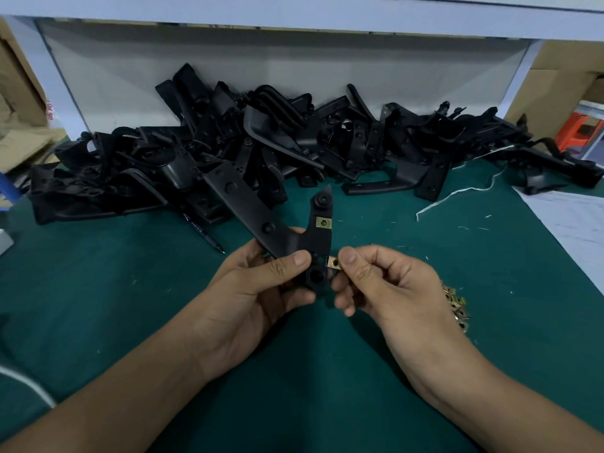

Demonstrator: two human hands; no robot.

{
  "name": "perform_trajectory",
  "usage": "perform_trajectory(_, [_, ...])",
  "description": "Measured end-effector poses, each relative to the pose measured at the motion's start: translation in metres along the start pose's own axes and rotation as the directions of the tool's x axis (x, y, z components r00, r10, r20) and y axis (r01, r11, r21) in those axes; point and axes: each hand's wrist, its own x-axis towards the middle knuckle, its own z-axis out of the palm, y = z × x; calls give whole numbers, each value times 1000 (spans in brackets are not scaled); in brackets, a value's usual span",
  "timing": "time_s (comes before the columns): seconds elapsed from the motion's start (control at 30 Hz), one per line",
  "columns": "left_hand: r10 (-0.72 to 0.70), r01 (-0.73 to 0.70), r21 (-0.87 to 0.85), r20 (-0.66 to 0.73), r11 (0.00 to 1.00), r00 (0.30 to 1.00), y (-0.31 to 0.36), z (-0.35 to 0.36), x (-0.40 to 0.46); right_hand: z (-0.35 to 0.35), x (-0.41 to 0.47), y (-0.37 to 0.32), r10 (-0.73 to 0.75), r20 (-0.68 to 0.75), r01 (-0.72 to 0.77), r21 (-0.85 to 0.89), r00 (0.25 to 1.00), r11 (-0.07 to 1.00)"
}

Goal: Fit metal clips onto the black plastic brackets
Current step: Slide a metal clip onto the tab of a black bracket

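Observation:
My left hand (pixel 258 286) grips a Y-shaped black plastic bracket (pixel 284 238) above the green mat, thumb lying across its lower part. A brass-coloured metal clip (pixel 324 222) sits fitted on the bracket's right edge, on the upper arm. My right hand (pixel 382 279) pinches a second metal clip (pixel 334 263) between thumb and fingers, touching the bracket's right edge lower down, beside a round hole. A small heap of loose clips (pixel 456 305) lies on the mat just right of my right wrist.
A big pile of black brackets (pixel 261 142) spans the back of the green mat (pixel 98 289). A black pen (pixel 204 233) lies left of centre. White string (pixel 457 191) and a white sheet (pixel 575 223) are at the right. Cardboard boxes (pixel 19 89) flank the bench.

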Motion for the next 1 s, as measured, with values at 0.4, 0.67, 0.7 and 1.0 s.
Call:
perform_trajectory(0.4, [57, -58, 68, 13, 996, 998, -5, 2, 1, 1, -5, 4, -24, -62, 22, -37, 998, 999])
perform_trajectory(0.67, [98, -95, 134, -16, 986, 995, -7, 7, 1, 4, -8, 9, -49, -137, 42, -56, 989, 998])
perform_trajectory(0.7, [102, -99, 151, -12, 984, 995, -7, 7, 1, 4, -9, 10, -55, -134, 48, -55, 989, 997])
perform_trajectory(1.0, [242, -211, 227, -119, 951, 963, -10, 8, 0, 4, -21, 12, 7, 81, -19, 151, 997, 988])
